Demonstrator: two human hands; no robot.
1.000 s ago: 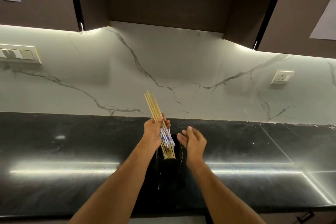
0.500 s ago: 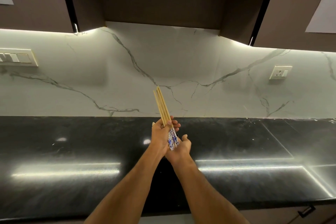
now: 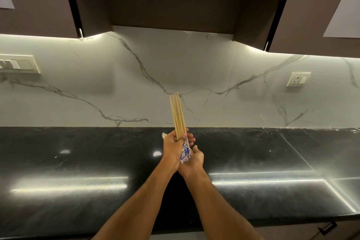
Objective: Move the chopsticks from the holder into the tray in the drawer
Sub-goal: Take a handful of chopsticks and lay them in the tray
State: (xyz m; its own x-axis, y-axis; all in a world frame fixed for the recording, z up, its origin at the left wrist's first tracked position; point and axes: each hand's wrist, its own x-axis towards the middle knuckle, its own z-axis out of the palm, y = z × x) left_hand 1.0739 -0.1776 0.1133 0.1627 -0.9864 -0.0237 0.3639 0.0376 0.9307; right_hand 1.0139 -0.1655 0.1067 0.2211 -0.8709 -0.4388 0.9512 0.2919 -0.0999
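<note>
Wooden chopsticks (image 3: 178, 115), left hand (image 3: 173, 147) gripping, no legible writing

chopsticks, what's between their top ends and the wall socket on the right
Nothing: in the head view the stretch from the chopsticks, held in the left hand, to the wall socket is bare marble backsplash.

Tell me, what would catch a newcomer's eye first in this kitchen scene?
First, the bundle of chopsticks, pale sticks with blue-and-white patterned ends, standing up at the centre against the white marble backsplash. The left hand grips them while the right hand cups their lower ends. Beneath lies a glossy black countertop streaked with light.
</note>
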